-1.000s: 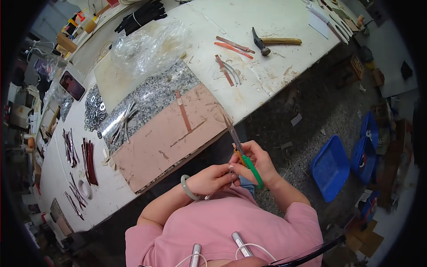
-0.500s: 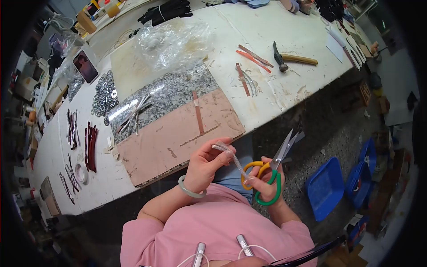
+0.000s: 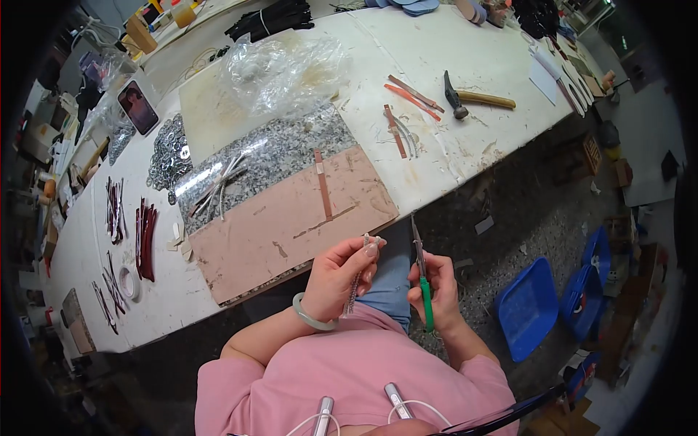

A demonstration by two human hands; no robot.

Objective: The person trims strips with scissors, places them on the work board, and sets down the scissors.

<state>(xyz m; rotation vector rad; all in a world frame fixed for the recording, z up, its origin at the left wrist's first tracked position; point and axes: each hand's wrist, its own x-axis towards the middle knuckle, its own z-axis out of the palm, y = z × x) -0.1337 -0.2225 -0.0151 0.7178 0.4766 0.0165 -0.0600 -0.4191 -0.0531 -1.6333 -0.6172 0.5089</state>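
Observation:
My left hand (image 3: pixel 340 270) is closed, pinching a thin silvery, glittery strip (image 3: pixel 352 294). One end of the strip pokes out above the thumb and forefinger; its other part hangs below the fingers. A pale bangle circles this wrist. To the right, my right hand (image 3: pixel 440 292) is wrapped round a pair of scissors (image 3: pixel 427 304) with a green handle. Their blades point away from me and look nearly closed, seen edge-on, a little apart from the strip. Both hands are over my lap, in front of a pinkish board (image 3: pixel 273 236) at the table edge.
A brown strap (image 3: pixel 323 190) lies on the board, and silvery strips (image 3: pixel 220 187) rest on the speckled slab behind. A hammer (image 3: pixel 480 98), metal rings (image 3: pixel 169 154), dark red strips (image 3: pixel 145 240) and a tape roll (image 3: pixel 129 283) are on the table. Blue bins (image 3: pixel 529 309) stand right.
The scissors have turned from facing sideways to edge-on, with their blades brought together. The strip, which reached towards the right hand, now hangs down from my left hand.

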